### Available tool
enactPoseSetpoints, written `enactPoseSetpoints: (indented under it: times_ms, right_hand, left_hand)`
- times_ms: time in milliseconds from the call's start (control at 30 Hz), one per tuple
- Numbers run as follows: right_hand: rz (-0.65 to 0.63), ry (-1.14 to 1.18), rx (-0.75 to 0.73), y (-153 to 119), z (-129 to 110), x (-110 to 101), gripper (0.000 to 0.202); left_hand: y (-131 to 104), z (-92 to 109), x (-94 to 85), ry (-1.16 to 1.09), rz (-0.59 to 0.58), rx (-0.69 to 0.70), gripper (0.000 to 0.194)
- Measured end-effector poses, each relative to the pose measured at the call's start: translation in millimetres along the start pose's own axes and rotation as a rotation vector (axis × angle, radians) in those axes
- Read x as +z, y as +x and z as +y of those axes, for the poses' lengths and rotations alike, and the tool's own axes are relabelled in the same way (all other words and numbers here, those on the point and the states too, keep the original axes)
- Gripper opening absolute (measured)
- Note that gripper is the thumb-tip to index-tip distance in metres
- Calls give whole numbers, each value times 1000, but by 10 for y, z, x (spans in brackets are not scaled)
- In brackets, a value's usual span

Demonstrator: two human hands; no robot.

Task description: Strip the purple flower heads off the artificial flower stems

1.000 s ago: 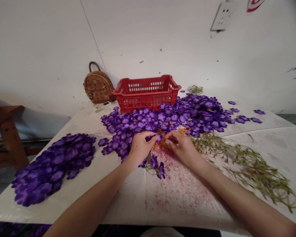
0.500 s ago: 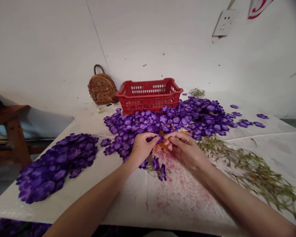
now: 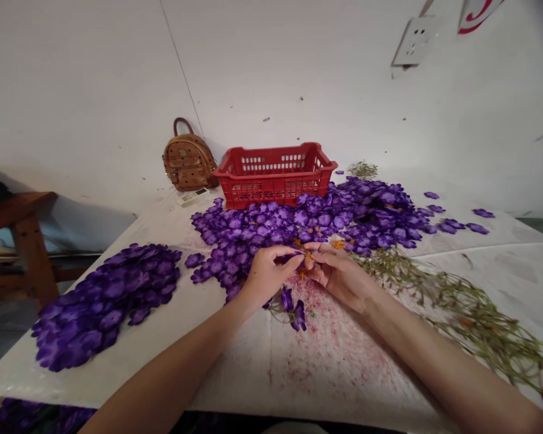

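My left hand (image 3: 269,272) is closed in a pinch on a purple artificial flower (image 3: 295,254), mostly hidden by the fingers. Close against it, my right hand (image 3: 339,274) has its thumb and fingertips pinched together at a small orange-yellow flower centre (image 3: 308,256). Below the hands, a thin green stem carrying a few purple blossoms (image 3: 299,314) lies on the table. Behind them spreads a large heap of loose purple flower pieces (image 3: 271,220), and more orange-yellow bits (image 3: 339,245) lie just past my right fingers.
A red plastic basket (image 3: 276,178) stands behind the heap, beside a brown backpack (image 3: 190,163) and a white remote (image 3: 194,197). Stacked purple flower pieces (image 3: 108,301) lie at left on the white-covered table (image 3: 235,380). Green stems (image 3: 470,307) stretch along the right.
Both hands have shifted slightly to the right. My right hand has turned and its fingers have opened out a little, so the orange-yellow piece shows between the fingertips.
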State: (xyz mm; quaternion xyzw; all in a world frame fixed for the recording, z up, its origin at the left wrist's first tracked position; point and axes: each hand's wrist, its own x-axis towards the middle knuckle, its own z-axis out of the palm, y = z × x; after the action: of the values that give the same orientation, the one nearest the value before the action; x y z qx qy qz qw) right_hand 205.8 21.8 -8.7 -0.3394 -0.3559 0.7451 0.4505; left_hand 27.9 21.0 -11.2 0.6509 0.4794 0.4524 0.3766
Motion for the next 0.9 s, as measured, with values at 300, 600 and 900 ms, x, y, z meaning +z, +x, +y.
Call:
enactPoseSetpoints:
  times_ms: [300,600,900]
  right_hand:
    - [-27,-6,17,12,62,-26,24]
    - [-52,-85,-47,-21,28,13,23]
    - [-39,-335,-172,-7,27,-37,23]
  left_hand:
    - [-13,-18,13,-6,-16,20,11]
    - [-16,-64,33,-73,-13,0,13]
    - [-14,6,-31,-119,-17,-89,13]
